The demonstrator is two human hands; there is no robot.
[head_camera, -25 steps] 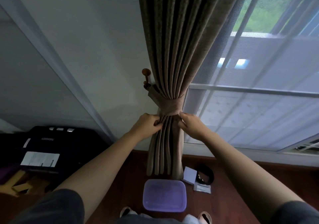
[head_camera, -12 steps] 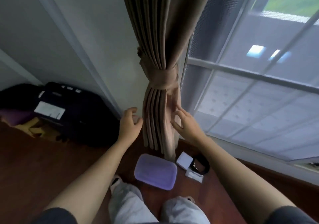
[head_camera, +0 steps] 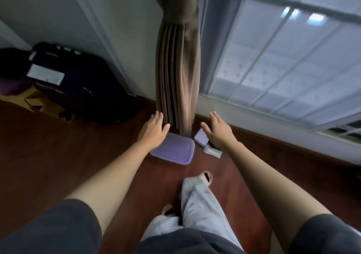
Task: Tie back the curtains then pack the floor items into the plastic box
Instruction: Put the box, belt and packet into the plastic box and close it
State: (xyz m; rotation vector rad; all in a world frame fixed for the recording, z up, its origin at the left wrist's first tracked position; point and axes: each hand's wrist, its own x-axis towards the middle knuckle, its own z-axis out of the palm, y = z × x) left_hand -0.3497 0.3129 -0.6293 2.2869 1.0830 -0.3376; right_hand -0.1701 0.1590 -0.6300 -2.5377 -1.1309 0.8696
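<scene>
The brown curtain (head_camera: 176, 68) hangs gathered by a fabric band (head_camera: 182, 13) near the top of the view. Below its hem, a purple-lidded plastic box (head_camera: 175, 151) lies on the wooden floor. My left hand (head_camera: 153, 131) hovers open over the box's left corner. Open as well, my right hand (head_camera: 219, 131) is above a small white box (head_camera: 201, 137) and a white packet (head_camera: 212, 151). A black item under that hand is mostly hidden.
A black suitcase (head_camera: 78, 85) with a white label leans against the wall at left, beside cardboard pieces (head_camera: 37, 102). The window (head_camera: 283, 58) with a sheer screen fills the right. My legs and slippers (head_camera: 206, 176) stand just behind the box.
Both hands let go of the curtain and dropped toward the floor items. The view tilted downward, so the tied band moved up to the top edge.
</scene>
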